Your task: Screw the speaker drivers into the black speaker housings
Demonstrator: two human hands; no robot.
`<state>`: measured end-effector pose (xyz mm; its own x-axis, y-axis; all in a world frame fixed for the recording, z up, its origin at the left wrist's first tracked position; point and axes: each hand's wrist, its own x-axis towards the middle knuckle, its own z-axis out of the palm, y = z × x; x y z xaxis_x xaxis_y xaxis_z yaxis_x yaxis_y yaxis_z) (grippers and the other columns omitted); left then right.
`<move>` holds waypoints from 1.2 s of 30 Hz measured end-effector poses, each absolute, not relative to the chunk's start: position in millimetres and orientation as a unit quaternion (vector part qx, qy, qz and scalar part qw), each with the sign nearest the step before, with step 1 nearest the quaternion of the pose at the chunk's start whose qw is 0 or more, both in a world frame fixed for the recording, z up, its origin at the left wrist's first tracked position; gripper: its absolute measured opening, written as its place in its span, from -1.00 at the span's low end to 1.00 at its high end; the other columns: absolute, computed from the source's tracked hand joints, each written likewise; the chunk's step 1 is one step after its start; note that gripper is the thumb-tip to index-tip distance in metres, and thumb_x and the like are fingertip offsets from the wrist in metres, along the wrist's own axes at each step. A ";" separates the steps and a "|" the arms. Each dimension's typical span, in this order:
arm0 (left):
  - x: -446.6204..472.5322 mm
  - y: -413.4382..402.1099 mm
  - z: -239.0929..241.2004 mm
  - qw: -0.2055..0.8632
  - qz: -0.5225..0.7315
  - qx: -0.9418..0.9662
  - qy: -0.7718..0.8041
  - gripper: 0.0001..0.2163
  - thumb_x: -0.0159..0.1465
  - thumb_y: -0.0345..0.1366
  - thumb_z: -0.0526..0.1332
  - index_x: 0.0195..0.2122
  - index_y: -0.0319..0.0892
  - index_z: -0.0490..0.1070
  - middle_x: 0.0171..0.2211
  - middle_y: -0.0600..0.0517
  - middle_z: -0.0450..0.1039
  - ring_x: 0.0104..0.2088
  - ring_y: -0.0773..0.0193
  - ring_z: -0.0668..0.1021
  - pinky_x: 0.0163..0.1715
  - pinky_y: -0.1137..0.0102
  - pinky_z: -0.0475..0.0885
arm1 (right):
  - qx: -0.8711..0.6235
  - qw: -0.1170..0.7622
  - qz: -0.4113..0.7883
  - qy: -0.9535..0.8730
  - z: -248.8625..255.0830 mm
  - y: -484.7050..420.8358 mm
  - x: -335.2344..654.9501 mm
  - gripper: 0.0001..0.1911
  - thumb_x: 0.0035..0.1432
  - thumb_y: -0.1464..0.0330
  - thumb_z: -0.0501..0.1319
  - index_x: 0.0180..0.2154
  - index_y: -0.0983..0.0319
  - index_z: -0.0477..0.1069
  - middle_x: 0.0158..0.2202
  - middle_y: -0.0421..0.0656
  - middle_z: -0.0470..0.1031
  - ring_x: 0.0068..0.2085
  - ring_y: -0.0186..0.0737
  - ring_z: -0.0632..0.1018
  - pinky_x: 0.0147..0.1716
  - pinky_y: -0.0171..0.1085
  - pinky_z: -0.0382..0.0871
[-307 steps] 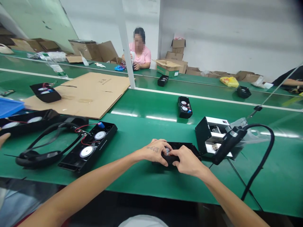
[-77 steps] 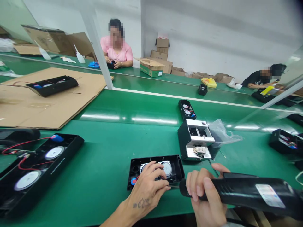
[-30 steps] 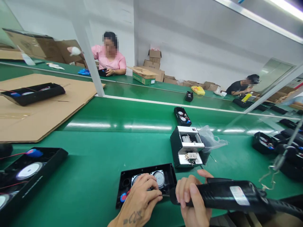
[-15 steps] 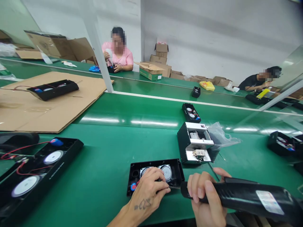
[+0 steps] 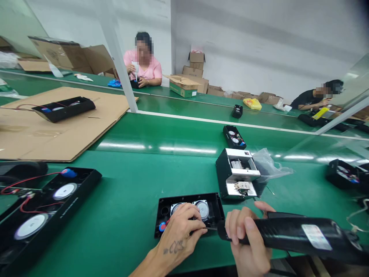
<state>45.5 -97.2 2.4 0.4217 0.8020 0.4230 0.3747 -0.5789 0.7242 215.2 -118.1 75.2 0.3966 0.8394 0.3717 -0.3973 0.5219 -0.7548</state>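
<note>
A small black speaker housing with two round silver drivers lies open on the green table near the front edge. My left hand rests on its front half, fingers curled and pressing down on it. My right hand is wrapped round a black electric screwdriver held level, its thin bit pointing left at the housing's front right corner beside my left fingertips.
A black and silver screw feeder box stands just behind, a clear plastic bag beside it. A long speaker housing with red wires lies at left. Cardboard sheet far left. More housings sit on the belt. Two seated people work beyond.
Over ten seconds my right hand took up the screwdriver from beside the feeder box. In the last second only the view shifted slightly; both hands stay at the housing.
</note>
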 end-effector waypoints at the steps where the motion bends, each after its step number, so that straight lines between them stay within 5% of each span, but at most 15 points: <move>1: 45.5 -97.5 2.5 0.274 0.393 0.797 0.367 -0.89 0.38 -0.43 0.42 -0.26 -0.06 0.67 -0.24 0.04 0.63 -0.05 0.07 0.62 0.02 0.11 0.56 | -0.290 0.782 0.394 -0.385 75.5 -117.7 214.8 -0.65 0.45 0.39 0.23 0.20 0.00 0.39 -0.56 -0.38 0.34 -0.65 -0.35 0.32 -0.65 -0.30 0.30; 7: 45.9 -97.0 3.1 0.258 0.403 0.798 0.367 -0.90 0.31 -0.39 0.51 -0.29 -0.09 0.65 -0.26 0.04 0.63 -0.06 0.05 0.65 -0.03 0.11 0.60 | -0.296 0.772 0.390 -0.406 71.4 -117.0 211.7 -0.65 0.47 0.37 0.23 0.22 -0.02 0.37 -0.55 -0.39 0.32 -0.65 -0.35 0.33 -0.67 -0.30 0.29; 12: 46.0 -95.8 -0.2 0.227 0.346 0.820 0.395 -0.54 -0.01 -0.30 0.73 -0.13 -0.08 0.61 -0.11 0.00 0.66 0.02 -0.10 0.65 0.02 -0.04 0.65 | -0.303 0.761 0.399 -0.413 69.0 -114.5 213.9 -0.68 0.48 0.37 0.23 0.19 0.00 0.39 -0.56 -0.39 0.33 -0.64 -0.36 0.34 -0.65 -0.31 0.31; 19: 47.4 -98.5 -5.4 0.194 0.267 0.851 0.409 -0.41 0.14 -0.55 0.58 0.13 -0.03 0.47 -0.11 0.02 0.68 0.13 -0.11 0.64 0.31 -0.28 0.48 | -0.331 0.752 0.390 -0.415 64.3 -107.7 215.8 -0.70 0.46 0.37 0.28 0.15 0.01 0.37 -0.56 -0.41 0.35 -0.64 -0.37 0.36 -0.63 -0.34 0.32; 36: 46.8 -95.6 -15.1 0.249 0.256 0.842 0.404 -0.59 0.23 -0.53 0.52 -0.01 -0.06 0.44 -0.15 0.10 0.68 0.19 -0.03 0.62 0.42 -0.26 0.35 | -0.350 0.703 0.405 -0.468 33.7 -109.1 210.4 -0.69 0.49 0.37 0.27 0.17 0.01 0.29 -0.49 -0.42 0.37 -0.60 -0.39 0.43 -0.58 -0.36 0.35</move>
